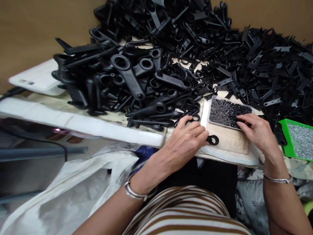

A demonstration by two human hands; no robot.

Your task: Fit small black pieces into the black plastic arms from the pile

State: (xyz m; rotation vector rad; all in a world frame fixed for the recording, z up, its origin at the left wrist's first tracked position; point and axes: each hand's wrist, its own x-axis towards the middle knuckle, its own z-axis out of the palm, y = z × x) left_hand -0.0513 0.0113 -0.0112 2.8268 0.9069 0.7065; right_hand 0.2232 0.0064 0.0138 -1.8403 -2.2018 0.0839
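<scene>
A brown-and-white striped shirt (186,212) sits nearest, and beyond it the left hand (186,138) curls over a black ring-ended part (209,139) near the desk's (114,119) front edge, its grip unclear, while the right hand's (258,129) fingers close together at small dark pieces (222,111) in a clear tray (223,125), any hold hidden.

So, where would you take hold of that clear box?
I'd probably grip the clear box by its left and right walls, coming from the near side: bare board lies in front, while black parts crowd its far edge. It's shallow, open-topped and loaded with small black pieces, so keep it level. The right hand, over its near right part, would need to clear first.
</scene>
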